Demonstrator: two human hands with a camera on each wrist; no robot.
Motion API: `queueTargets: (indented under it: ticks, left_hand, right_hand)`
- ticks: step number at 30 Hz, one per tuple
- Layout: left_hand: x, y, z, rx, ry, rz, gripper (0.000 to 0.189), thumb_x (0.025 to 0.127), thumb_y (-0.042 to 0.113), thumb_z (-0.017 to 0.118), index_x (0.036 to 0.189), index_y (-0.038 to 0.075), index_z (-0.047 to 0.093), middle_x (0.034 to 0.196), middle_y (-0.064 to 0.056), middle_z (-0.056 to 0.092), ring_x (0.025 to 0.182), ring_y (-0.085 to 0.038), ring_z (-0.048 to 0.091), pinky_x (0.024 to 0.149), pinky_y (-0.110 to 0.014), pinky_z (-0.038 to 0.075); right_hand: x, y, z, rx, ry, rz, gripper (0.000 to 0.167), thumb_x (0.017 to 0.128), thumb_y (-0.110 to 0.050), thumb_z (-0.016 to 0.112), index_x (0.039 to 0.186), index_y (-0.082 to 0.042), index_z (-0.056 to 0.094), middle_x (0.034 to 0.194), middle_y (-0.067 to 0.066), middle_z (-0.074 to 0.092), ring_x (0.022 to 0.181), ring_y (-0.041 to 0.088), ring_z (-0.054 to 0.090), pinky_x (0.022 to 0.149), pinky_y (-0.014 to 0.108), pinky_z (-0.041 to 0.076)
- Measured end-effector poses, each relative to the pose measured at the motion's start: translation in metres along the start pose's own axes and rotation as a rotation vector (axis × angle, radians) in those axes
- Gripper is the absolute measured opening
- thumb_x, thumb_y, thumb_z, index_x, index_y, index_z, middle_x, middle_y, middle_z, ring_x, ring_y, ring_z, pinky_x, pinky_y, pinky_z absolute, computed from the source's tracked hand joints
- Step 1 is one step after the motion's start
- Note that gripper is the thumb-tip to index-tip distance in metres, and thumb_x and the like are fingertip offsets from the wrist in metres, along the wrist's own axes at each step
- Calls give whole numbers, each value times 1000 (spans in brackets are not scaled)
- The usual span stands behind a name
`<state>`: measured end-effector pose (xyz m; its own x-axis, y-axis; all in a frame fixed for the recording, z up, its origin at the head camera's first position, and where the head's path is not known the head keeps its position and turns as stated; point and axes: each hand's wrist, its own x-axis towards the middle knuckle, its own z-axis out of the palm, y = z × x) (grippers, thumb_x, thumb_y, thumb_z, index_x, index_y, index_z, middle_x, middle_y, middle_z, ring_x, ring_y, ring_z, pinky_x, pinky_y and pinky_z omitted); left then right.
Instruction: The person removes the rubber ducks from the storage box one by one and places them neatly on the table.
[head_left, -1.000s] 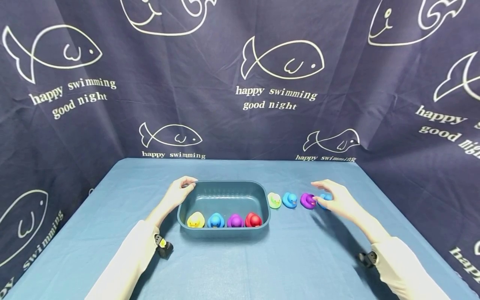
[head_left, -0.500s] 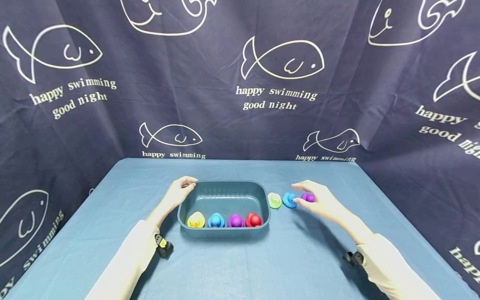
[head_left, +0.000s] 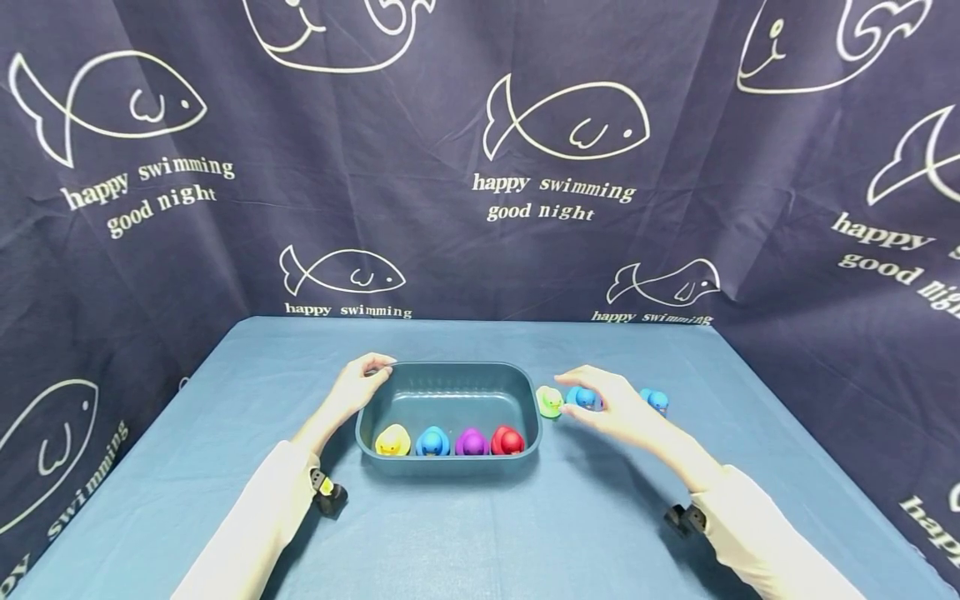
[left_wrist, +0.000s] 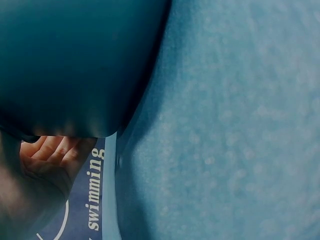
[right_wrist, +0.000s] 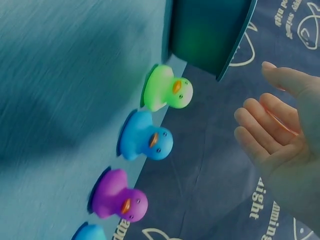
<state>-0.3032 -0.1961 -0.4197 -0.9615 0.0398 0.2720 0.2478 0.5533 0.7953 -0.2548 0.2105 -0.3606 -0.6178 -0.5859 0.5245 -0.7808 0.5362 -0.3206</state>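
Observation:
My left hand [head_left: 356,385] grips the back left corner of a dark teal plastic bin [head_left: 448,467]; the left wrist view shows its fingers [left_wrist: 60,149] partly hidden behind the bin wall. My right hand [head_left: 618,407] is held over a row of rubber ducks right of the bin, fingers loosely bent, thumb apart, holding nothing. In the right wrist view the row runs from a green duck [right_wrist: 160,89] nearest the bin, to a blue duck [right_wrist: 137,135], a purple duck [right_wrist: 114,194] and another blue duck [right_wrist: 90,233]. The head view has the purple one hidden behind the hand.
Inside the bin, along its front wall, sit a yellow duck [head_left: 392,440], a blue duck [head_left: 432,442], a purple duck [head_left: 472,442] and a red duck [head_left: 507,440]. A blue cloth covers the table [head_left: 480,542]. A dark fish-print curtain [head_left: 435,183] hangs behind it.
My right hand has moved left along the row, from the far blue duck toward the green one, uncovering that far blue duck. The left hand, bin and ducks stay put.

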Motion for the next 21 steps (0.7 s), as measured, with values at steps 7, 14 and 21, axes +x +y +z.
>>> queueTargets:
  ticks: [7, 14, 21]
  left_hand:
    - [0, 0, 1, -2, 1, 9, 22, 89, 8, 57, 108, 0, 64, 99, -17, 69, 95, -29, 62, 82, -34, 46]
    - [0, -1, 1, -6, 3, 9, 22, 89, 8, 57, 108, 0, 64, 99, -17, 69, 95, -29, 62, 82, -33, 46]
    - [0, 0, 1, -2, 0, 3, 22, 89, 9, 57, 109, 1, 64, 99, -16, 69, 95, -28, 62, 81, -32, 46]
  right_hand:
    - [4, -10, 8, 74, -73, 0, 37, 77, -14, 75, 113, -6, 65, 107, 5, 67, 101, 18, 60, 90, 30, 46]
    - [8, -17, 19, 117, -110, -27, 34, 78, -17, 75, 109, -7, 66, 103, 7, 68, 96, 15, 61, 81, 32, 50]
    - [15, -25, 26, 142, -152, -64, 32, 78, -17, 74, 108, -7, 66, 102, 5, 67, 93, 22, 61, 75, 32, 52]
